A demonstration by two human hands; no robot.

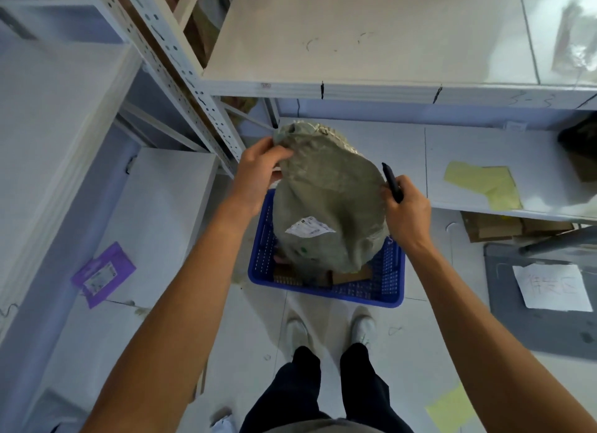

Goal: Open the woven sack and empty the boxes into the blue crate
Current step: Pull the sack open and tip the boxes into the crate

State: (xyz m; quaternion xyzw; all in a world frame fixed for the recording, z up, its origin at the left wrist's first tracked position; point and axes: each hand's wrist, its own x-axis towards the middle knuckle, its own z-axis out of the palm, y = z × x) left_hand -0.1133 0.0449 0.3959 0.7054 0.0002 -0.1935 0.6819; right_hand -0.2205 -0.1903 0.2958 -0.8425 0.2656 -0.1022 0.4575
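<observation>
Sack [326,193], grey-green, upended over crate [391,271], white label [308,227] facing up. Left hand [258,174] closed on sack's top corner. Right hand [405,211] pinches sack's right edge, fingers also curled round a black pen [391,182]. Crate blue, on floor before the shoes [329,329], holding brown boxes [345,276] under sack's mouth. Shelf [468,161] just behind crate; floor around crate open.

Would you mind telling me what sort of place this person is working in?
Probably a stockroom or parcel-sorting area. White metal shelving with perforated uprights lines the aisle, a woven sack bearing a shipping label is held over a blue crate on the floor, and flattened cardboard lies under a shelf.
</observation>
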